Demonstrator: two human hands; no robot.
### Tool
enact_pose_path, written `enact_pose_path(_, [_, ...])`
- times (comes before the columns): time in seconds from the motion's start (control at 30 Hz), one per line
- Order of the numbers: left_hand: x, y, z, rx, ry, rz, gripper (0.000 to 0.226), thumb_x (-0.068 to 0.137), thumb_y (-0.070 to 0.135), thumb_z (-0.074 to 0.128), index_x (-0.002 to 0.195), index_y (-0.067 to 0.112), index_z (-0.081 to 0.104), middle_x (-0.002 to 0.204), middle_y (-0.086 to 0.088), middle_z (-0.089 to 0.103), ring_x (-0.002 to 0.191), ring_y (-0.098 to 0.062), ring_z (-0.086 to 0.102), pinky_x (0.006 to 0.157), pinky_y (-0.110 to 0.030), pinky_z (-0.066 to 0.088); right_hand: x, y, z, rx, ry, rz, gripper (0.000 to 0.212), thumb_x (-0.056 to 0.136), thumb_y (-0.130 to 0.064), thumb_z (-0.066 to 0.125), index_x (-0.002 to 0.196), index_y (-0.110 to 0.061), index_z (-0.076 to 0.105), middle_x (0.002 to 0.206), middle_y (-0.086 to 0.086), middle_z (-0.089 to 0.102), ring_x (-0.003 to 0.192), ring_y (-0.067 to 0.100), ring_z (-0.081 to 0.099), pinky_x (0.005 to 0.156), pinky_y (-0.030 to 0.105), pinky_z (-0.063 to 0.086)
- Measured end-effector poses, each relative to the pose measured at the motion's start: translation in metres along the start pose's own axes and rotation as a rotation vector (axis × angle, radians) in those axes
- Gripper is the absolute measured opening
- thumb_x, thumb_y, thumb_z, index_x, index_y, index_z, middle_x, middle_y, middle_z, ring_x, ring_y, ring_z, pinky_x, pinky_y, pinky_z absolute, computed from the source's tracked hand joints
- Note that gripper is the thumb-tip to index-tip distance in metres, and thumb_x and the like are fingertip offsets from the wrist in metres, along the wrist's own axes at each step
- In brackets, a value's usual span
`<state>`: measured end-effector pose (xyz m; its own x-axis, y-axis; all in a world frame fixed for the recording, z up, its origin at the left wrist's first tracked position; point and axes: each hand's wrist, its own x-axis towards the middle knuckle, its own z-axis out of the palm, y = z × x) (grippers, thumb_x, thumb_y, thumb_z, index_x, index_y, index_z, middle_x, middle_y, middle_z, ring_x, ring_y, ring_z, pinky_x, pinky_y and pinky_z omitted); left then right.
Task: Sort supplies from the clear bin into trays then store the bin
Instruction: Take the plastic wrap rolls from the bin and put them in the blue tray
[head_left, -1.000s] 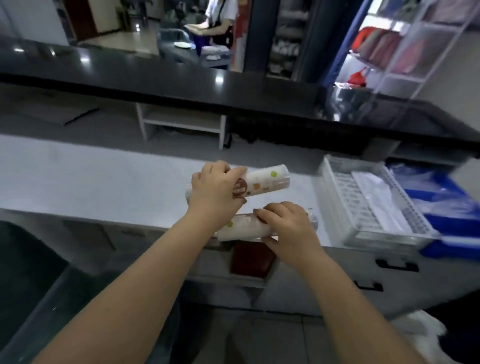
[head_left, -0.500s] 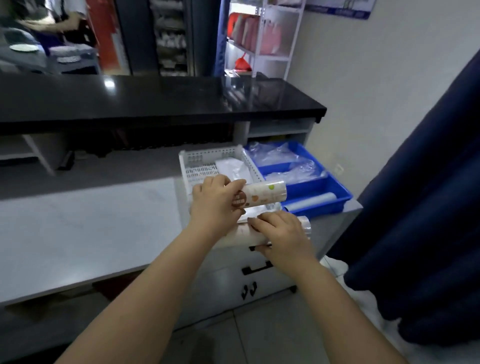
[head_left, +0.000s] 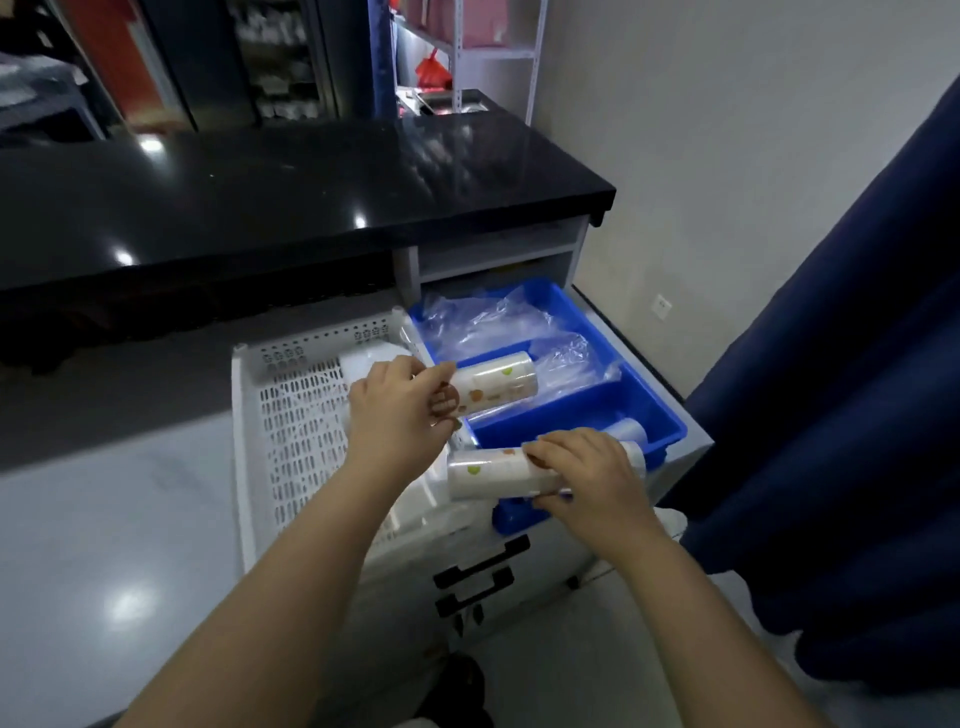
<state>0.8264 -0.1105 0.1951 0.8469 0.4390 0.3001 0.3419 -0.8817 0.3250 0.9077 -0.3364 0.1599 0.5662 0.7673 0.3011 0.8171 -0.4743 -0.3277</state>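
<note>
My left hand (head_left: 402, 415) grips a wrapped stack of white paper cups with coloured dots (head_left: 496, 388), held sideways over the back compartment of the blue tray (head_left: 670, 422). In my right hand (head_left: 587, 475) is a second wrapped cup stack (head_left: 485, 473), gripped and held level above the front left corner of the blue tray. A white slotted tray (head_left: 291, 431) sits just left of the blue one, with a white packet in it. The clear bin is not in view.
Clear plastic bags (head_left: 483, 322) fill the blue tray's back compartment, and a further cup stack (head_left: 626, 431) lies in its front compartment. A black counter (head_left: 291, 187) overhangs behind. A dark blue curtain (head_left: 841, 415) hangs at the right. Drawer handles (head_left: 480, 564) sit below the trays.
Both hands have carried the two cup stacks to the right, from over the white worktop to above the blue tray, and my view has swung right and come closer.
</note>
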Motion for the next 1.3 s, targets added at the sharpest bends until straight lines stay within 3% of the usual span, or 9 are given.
enact_pose_path(0.13, [0.046, 0.009, 0.029, -0.11, -0.033, -0.011, 0.061, 0.066, 0.039, 0.077, 0.124, 0.036, 0.057, 0.112, 0.002, 0.056, 0.103, -0.026, 0.047, 0.084, -0.038, 0.035, 0.039, 0.034, 0.003, 0.0, -0.111, 0.028, 0.059, 0.069, -0.027, 0.081, 0.121, -0.032, 0.054, 0.119, -0.011, 0.059, 0.113, 0.012, 0.049, 0.101, 0.037, 0.037])
enact_pose_path(0.4, [0.087, 0.027, 0.068, -0.054, -0.045, 0.02, 0.059, 0.066, 0.037, 0.078, 0.122, 0.035, 0.059, 0.108, 0.0, 0.058, 0.1, -0.027, 0.049, 0.083, -0.04, 0.037, 0.068, 0.105, 0.007, 0.077, -0.269, 0.048, 0.061, 0.073, -0.033, 0.074, 0.127, -0.043, 0.045, 0.126, -0.02, 0.051, 0.116, 0.006, 0.041, 0.101, 0.031, 0.032])
enact_pose_path(0.67, [0.079, 0.05, 0.087, 0.017, 0.056, 0.011, 0.059, 0.064, 0.032, 0.082, 0.12, 0.028, 0.064, 0.107, -0.002, 0.062, 0.096, -0.028, 0.055, 0.082, -0.043, 0.039, 0.083, 0.138, 0.021, 0.086, -0.411, -0.251, 0.052, 0.08, -0.035, 0.066, 0.129, -0.032, 0.05, 0.13, -0.01, 0.054, 0.119, 0.014, 0.044, 0.103, 0.033, 0.032])
enact_pose_path(0.87, [0.054, 0.074, 0.088, 0.065, 0.125, -0.193, 0.061, 0.062, 0.026, 0.084, 0.12, 0.024, 0.065, 0.109, -0.005, 0.064, 0.101, -0.03, 0.057, 0.086, -0.048, 0.042, 0.088, 0.15, 0.022, 0.12, -0.476, -0.418, 0.055, 0.084, -0.036, 0.065, 0.135, -0.021, 0.049, 0.132, -0.002, 0.054, 0.118, 0.021, 0.046, 0.102, 0.037, 0.036])
enact_pose_path(1.0, [0.036, 0.084, 0.081, 0.093, 0.171, -0.275, 0.06, 0.064, 0.023, 0.083, 0.121, 0.023, 0.065, 0.109, -0.006, 0.063, 0.1, -0.03, 0.057, 0.083, -0.05, 0.044, 0.089, 0.156, 0.02, 0.141, -0.503, -0.495, 0.05, 0.088, -0.034, 0.06, 0.135, -0.022, 0.049, 0.136, -0.002, 0.051, 0.123, 0.02, 0.042, 0.105, 0.038, 0.034])
enact_pose_path(1.17, [0.018, 0.086, 0.07, 0.172, 0.166, -0.298, 0.061, 0.063, 0.026, 0.084, 0.121, 0.022, 0.065, 0.106, -0.006, 0.063, 0.093, -0.028, 0.058, 0.078, -0.05, 0.046, 0.093, 0.132, 0.024, 0.183, -0.573, -0.727, 0.033, 0.091, -0.026, 0.056, 0.123, -0.022, 0.06, 0.127, 0.0, 0.058, 0.111, 0.023, 0.049, 0.096, 0.041, 0.04])
enact_pose_path(1.3, [0.007, 0.085, 0.063, 0.19, 0.192, -0.321, 0.061, 0.06, 0.023, 0.084, 0.118, 0.022, 0.067, 0.104, -0.005, 0.063, 0.093, -0.029, 0.058, 0.078, -0.047, 0.046, 0.093, 0.101, 0.037, 0.139, -0.594, -0.84, 0.033, 0.092, -0.032, 0.051, 0.125, -0.029, 0.055, 0.13, 0.001, 0.053, 0.116, 0.024, 0.043, 0.101, 0.045, 0.036])
